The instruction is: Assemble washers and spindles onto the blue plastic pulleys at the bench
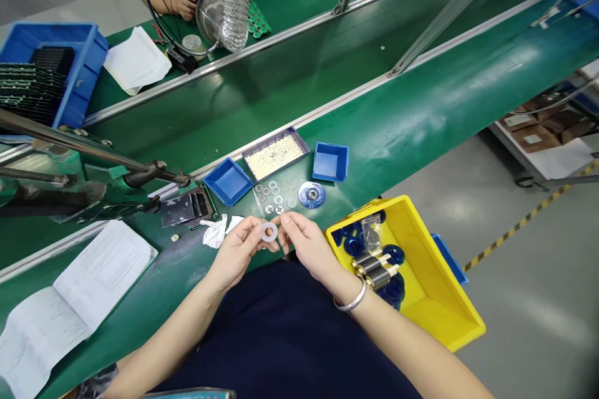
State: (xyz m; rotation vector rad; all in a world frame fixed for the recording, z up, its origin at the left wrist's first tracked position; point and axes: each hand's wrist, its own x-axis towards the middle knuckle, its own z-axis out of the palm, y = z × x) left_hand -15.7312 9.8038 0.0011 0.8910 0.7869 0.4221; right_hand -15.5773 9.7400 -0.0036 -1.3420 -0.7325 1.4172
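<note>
A pale flat ring-shaped washer (270,239) is pinched between the thumb and fingers of my left hand (241,248), just over the table's near edge. Close against its right side is my right hand (306,242), thumb and fingers drawn together; whether they grip anything small is hidden. Beyond my hands lie several loose washers (279,200) and a small clear disc (291,203). A round blue part with a metal centre (318,194) rests to their right. White crumpled cloth (214,234) lies beside my left hand.
Blue trays (228,181) (331,162) flank a dark tray of small pale beads (274,158). A hand press (187,209) and open notebook (105,271) are left. A yellow bin (435,299) with blue parts and black cylinders stands right. Across the divider, a person's hand (185,7) shows.
</note>
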